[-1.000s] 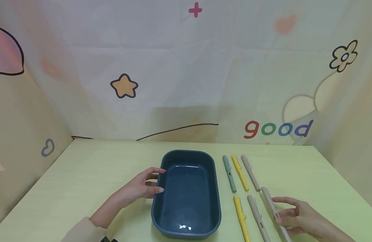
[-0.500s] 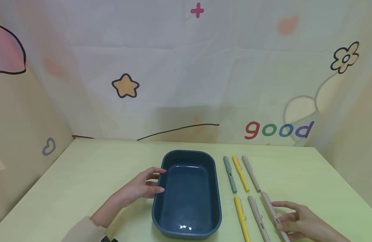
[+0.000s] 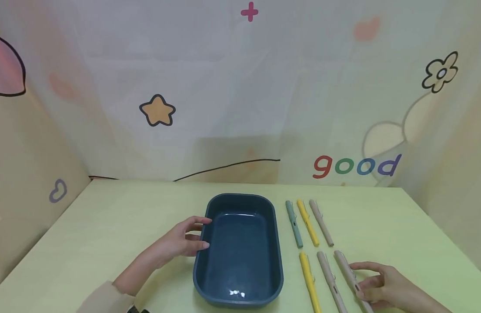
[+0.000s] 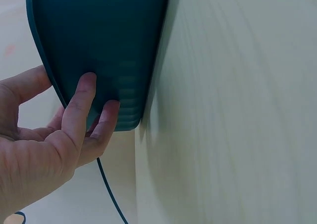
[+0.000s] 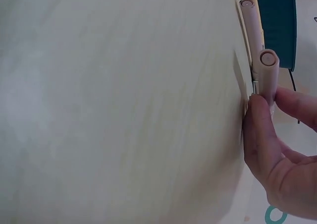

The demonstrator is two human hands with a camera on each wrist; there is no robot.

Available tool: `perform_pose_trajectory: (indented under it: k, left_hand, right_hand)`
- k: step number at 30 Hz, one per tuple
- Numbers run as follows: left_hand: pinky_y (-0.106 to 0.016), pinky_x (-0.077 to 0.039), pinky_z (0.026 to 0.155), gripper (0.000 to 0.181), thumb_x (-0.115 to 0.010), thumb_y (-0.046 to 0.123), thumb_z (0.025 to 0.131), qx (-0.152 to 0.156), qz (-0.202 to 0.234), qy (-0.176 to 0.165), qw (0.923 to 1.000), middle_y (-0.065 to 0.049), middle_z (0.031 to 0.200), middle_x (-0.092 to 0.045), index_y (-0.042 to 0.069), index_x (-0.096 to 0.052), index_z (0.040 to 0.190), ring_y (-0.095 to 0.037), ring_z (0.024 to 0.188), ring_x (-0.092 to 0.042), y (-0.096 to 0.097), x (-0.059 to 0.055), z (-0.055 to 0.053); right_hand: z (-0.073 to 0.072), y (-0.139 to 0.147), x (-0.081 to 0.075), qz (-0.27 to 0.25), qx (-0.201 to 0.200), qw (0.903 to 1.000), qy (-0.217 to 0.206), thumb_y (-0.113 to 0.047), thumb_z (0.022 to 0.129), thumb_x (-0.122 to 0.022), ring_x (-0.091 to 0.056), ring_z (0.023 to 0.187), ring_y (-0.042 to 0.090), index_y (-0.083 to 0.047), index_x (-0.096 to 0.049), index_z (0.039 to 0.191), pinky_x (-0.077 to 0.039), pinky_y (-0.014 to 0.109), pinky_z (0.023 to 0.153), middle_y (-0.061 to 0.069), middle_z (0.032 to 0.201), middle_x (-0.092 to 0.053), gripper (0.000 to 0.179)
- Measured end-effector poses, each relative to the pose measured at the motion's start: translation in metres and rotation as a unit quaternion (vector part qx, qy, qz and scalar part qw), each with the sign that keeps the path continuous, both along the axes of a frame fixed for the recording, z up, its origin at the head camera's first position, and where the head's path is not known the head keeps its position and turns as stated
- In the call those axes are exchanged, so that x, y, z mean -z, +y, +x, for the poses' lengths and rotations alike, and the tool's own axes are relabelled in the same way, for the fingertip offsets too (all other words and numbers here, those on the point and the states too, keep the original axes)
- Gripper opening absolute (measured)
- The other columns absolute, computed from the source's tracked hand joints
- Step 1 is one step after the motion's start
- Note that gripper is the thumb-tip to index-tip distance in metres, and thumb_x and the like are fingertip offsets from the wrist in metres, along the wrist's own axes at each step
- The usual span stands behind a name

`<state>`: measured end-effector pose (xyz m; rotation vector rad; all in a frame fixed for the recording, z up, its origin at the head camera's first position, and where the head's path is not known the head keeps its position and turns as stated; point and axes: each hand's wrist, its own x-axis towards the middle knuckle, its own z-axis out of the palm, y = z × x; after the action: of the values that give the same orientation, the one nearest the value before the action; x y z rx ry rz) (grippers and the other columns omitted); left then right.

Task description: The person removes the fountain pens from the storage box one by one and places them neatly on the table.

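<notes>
A deep dark-blue rectangular bin (image 3: 240, 248) stands on the table in the middle of the head view. My left hand (image 3: 182, 240) grips its left wall, with fingertips over the rim (image 4: 44, 65) and other digits against the outside. At the lower right, my right hand (image 3: 387, 287) pinches a grey-beige clip pen (image 3: 347, 270) between thumb and fingers. The pen's end (image 5: 268, 59) points toward the right wrist camera. Left of it lie another grey-beige pen (image 3: 329, 278) and a yellow pen (image 3: 308, 278).
In a farther row, right of the bin, lie a green pen (image 3: 293, 224), a yellow pen (image 3: 308, 222) and a grey-beige pen (image 3: 321, 222). A printed cloth (image 3: 225, 95) hangs behind the pale table (image 3: 146, 208).
My right hand has brought the pinched pen slightly down and toward the table's near side. My left hand keeps its grip on the bin. The head view has shifted a little.
</notes>
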<state>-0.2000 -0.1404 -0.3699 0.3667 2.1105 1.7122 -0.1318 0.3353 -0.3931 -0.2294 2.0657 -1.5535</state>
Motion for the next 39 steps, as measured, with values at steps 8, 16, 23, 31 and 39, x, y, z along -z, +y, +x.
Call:
perform_pose_trajectory:
  k: [8,16,23,31,39]
  left_hand:
    - [-0.043,-0.051,0.081,0.063,-0.068,0.010,0.081,0.003,0.009,-0.005,0.9999,-0.025,0.133,-0.036,0.002,-0.035,0.134,-0.027,0.104,-0.057,0.000,0.002,0.000]
    - [-0.042,-0.051,0.081,0.062,-0.068,0.010,0.081,0.000,0.001,-0.005,1.0000,-0.023,0.133,-0.036,0.004,-0.037,0.133,-0.029,0.107,-0.055,-0.001,0.001,0.000]
    - [-0.043,-0.051,0.082,0.062,-0.068,0.011,0.081,-0.001,-0.002,-0.005,1.0000,-0.022,0.133,-0.037,0.004,-0.037,0.133,-0.030,0.108,-0.054,0.001,0.000,0.000]
    - [-0.042,-0.052,0.081,0.062,-0.068,0.011,0.081,0.001,-0.003,-0.008,1.0000,-0.023,0.134,-0.036,0.004,-0.036,0.134,-0.030,0.108,-0.053,-0.001,0.000,0.001]
    - [-0.042,-0.051,0.081,0.062,-0.068,0.010,0.081,0.004,0.000,-0.010,0.9999,-0.022,0.133,-0.036,0.004,-0.037,0.133,-0.029,0.108,-0.053,0.000,0.000,-0.002]
  right_hand:
    - [0.003,-0.005,-0.002,0.057,0.021,0.9982,-0.002,-0.004,0.083,-0.062,-0.059,0.080,0.019,0.017,-0.024,0.128,-0.055,0.035,0.067,0.006,0.086,-0.060,0.062]
    - [0.003,-0.008,-0.002,0.074,0.030,0.9968,0.009,-0.007,0.082,-0.065,-0.059,0.076,0.019,0.018,-0.027,0.127,-0.055,0.038,0.066,0.005,0.084,-0.056,0.064]
    - [0.005,-0.010,-0.004,0.081,0.044,0.9957,0.010,-0.008,0.082,-0.065,-0.060,0.074,0.020,0.017,-0.028,0.126,-0.055,0.041,0.066,0.006,0.083,-0.056,0.063]
    - [0.006,-0.013,-0.004,0.107,0.051,0.9928,0.015,-0.005,0.081,-0.063,-0.060,0.072,0.022,0.017,-0.033,0.125,-0.055,0.040,0.061,0.007,0.081,-0.059,0.058]
    - [0.004,-0.012,-0.006,0.120,0.058,0.9910,0.016,-0.008,0.082,-0.062,-0.060,0.070,0.022,0.017,-0.032,0.125,-0.055,0.039,0.061,0.007,0.081,-0.059,0.059]
